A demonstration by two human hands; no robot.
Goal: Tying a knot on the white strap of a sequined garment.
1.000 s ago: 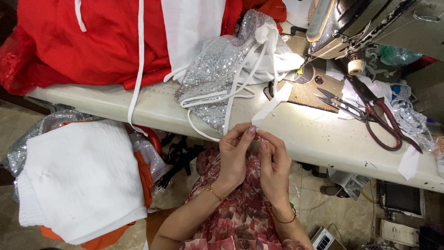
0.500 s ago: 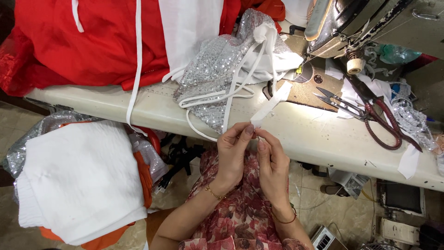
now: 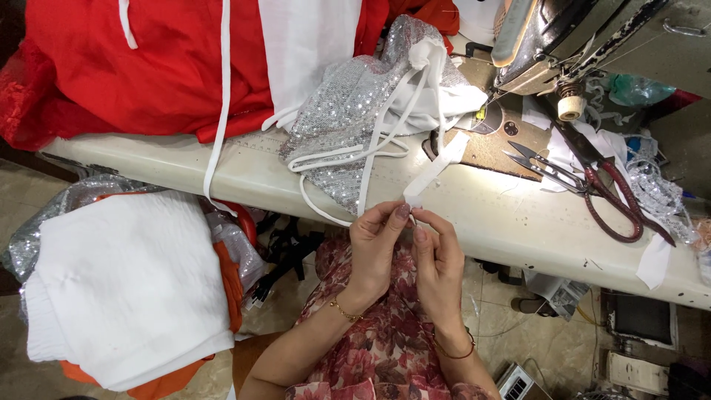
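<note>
A long cream-white sewing table (image 3: 518, 222) crosses the frame from middle left to lower right, above a tiled floor (image 3: 22, 200). At centre, the left hand (image 3: 374, 252) and right hand (image 3: 438, 259) meet fingertip to fingertip, both pinched closed on the near end of a flat white fabric strip (image 3: 433, 169) that runs up to the grey sewing machine (image 3: 563, 37) at upper right. Silver sequinned cloth (image 3: 337, 111) with white cords lies just beside it; red fabric (image 3: 148, 67) fills the upper left. Red-handled scissors (image 3: 615, 196) rest at right. Folded white cloth (image 3: 126, 289) sits lower left.
</note>
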